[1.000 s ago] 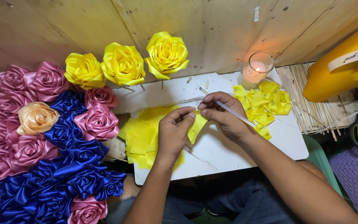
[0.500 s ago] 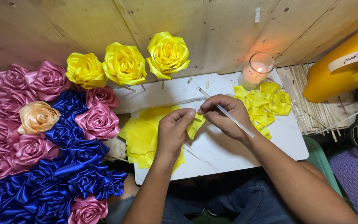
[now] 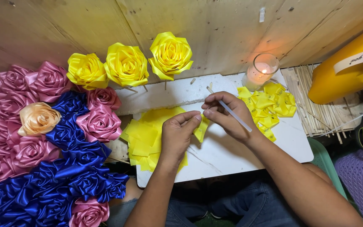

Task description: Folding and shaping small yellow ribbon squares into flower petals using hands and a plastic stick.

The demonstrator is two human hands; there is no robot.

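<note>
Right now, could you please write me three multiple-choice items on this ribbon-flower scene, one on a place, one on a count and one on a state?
1. Where does the candle glass stand?
A. on the white board's far edge, by the folded yellow pieces
B. among the blue roses
C. on the person's lap

2. How many yellow roses stand against the wooden wall?
A. one
B. three
C. five

3. What state is the candle in?
A. lit
B. unlit
C. tipped over

Answers: 1 A, it stands on the white board beside the folded yellow pieces; 2 B, three stand in a row; 3 A, a flame glows inside.
</note>
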